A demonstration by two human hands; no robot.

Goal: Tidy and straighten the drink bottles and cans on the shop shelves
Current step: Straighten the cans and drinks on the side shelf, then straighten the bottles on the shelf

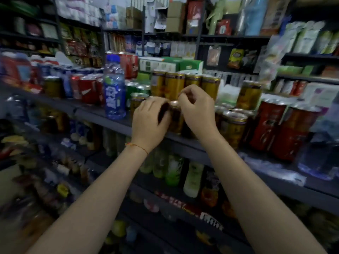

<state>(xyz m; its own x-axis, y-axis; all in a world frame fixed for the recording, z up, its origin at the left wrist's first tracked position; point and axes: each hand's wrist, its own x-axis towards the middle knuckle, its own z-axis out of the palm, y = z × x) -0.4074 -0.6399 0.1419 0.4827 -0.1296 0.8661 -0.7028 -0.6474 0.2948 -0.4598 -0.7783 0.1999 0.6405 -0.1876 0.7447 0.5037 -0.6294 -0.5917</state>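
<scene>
1. Left hand (150,119): fingers curled round a dark gold can (175,118) at the front edge of the shelf (102,116), grasping its left side.
2. Right hand (197,110): at 3 o'clock of that can, fingers bent, fingertips pinched together above its rim; whether it holds anything, cannot tell.
3. Blue water bottle (114,88): upright, at 9 o'clock of the left hand.

Upright gold can (175,118) at shelf edge

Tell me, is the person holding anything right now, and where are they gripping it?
The left hand grips a small dark-and-gold can round its upper side, at the shelf's front edge. The right hand is curled beside the can's top; whether it holds anything cannot be told.
</scene>
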